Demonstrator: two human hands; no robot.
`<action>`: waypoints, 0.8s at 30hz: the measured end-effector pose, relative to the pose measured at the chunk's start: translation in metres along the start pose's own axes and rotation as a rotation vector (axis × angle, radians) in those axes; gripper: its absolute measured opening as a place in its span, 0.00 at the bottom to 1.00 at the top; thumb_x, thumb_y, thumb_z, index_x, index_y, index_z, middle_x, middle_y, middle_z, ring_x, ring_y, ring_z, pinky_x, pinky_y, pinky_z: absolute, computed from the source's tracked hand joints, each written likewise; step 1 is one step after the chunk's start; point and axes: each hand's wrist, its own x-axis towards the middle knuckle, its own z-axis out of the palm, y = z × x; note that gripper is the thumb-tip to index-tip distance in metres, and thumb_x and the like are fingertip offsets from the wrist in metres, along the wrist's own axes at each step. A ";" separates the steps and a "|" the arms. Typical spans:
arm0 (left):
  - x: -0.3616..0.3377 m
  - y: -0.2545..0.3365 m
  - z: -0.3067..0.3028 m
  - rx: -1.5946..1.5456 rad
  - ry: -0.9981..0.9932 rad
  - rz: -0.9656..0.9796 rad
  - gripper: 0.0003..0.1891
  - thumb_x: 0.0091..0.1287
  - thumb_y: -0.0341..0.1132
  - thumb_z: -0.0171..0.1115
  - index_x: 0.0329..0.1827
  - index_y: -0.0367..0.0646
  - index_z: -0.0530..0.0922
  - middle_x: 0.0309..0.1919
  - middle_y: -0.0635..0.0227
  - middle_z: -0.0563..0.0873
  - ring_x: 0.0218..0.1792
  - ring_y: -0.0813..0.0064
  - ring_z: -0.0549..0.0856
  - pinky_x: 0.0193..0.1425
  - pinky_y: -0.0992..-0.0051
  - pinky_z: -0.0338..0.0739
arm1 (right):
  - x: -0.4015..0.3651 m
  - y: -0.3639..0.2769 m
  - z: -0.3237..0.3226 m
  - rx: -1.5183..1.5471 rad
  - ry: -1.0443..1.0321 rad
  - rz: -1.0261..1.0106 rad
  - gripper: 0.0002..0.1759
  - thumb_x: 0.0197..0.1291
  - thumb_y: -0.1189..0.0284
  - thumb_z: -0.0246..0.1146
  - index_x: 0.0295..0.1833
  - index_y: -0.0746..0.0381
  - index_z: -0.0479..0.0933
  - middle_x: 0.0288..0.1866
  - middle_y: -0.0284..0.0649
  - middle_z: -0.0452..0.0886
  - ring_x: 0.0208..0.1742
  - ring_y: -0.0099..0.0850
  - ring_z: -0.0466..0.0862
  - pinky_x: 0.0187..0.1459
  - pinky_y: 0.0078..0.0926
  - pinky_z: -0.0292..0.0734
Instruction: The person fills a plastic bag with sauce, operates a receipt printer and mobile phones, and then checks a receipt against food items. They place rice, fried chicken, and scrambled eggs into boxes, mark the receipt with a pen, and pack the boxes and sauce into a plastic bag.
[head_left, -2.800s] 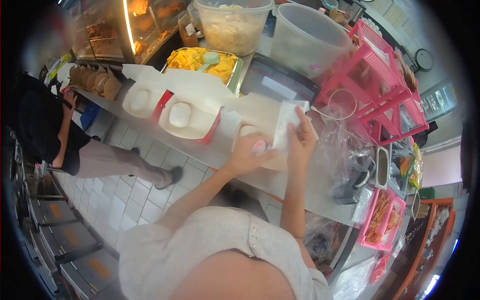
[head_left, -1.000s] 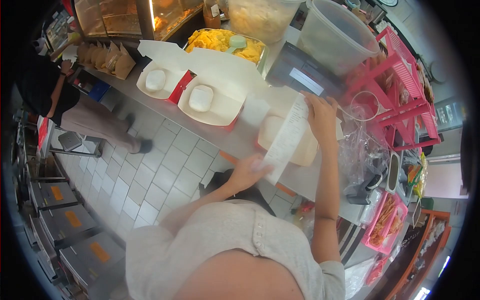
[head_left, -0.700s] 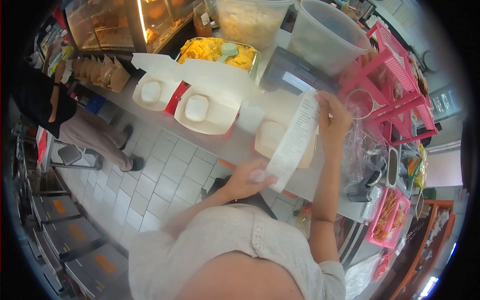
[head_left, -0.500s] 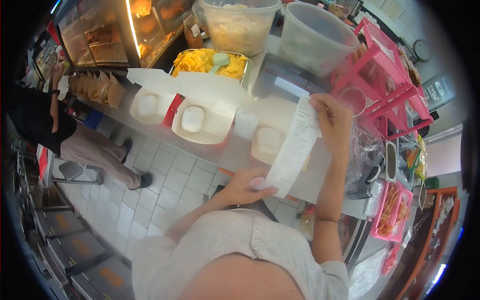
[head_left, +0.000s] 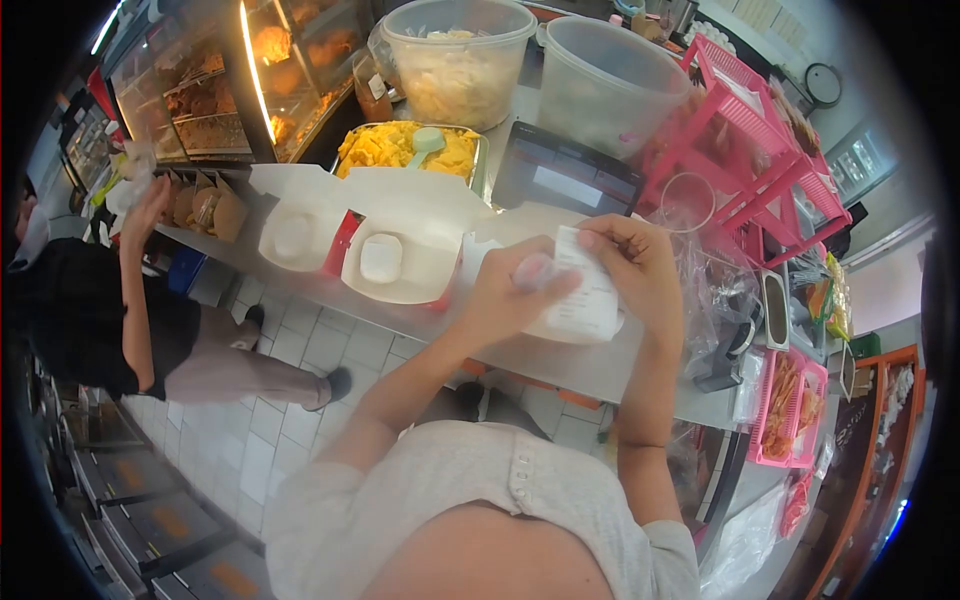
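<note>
My right hand [head_left: 645,275] is closed on the upper edge of a long printed receipt [head_left: 585,305], gripped between thumb and fingers. My left hand [head_left: 505,290] is closed around a small round pinkish thing [head_left: 533,272], perhaps a tape roll, its thumb against the receipt. Behind the hands and paper, another box is mostly covered. To the left on the counter stand an open red-and-white carton [head_left: 410,282] with a white lump, probably a wrapped item or lidded cup, and a second open carton [head_left: 288,262] with a similar one.
Beyond the boxes are a tray of yellow chips [head_left: 385,145], a touchscreen [head_left: 570,175] and two large plastic tubs [head_left: 460,75]. A pink rack [head_left: 735,130] stands at right. A co-worker [head_left: 110,310] stands at left near a heated display case [head_left: 190,90].
Both hands have come together further forward over the counter, and the receipt's top is now bunched between them. The co-worker at left has moved closer, an arm raised with something whitish.
</note>
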 end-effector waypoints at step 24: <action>0.059 -0.059 0.013 0.400 0.542 0.224 0.08 0.62 0.32 0.56 0.35 0.34 0.75 0.19 0.54 0.77 0.18 0.68 0.75 0.24 0.75 0.67 | -0.118 0.046 0.060 0.478 0.291 0.626 0.12 0.59 0.69 0.59 0.43 0.66 0.72 0.20 0.37 0.78 0.16 0.17 0.73 0.17 0.12 0.65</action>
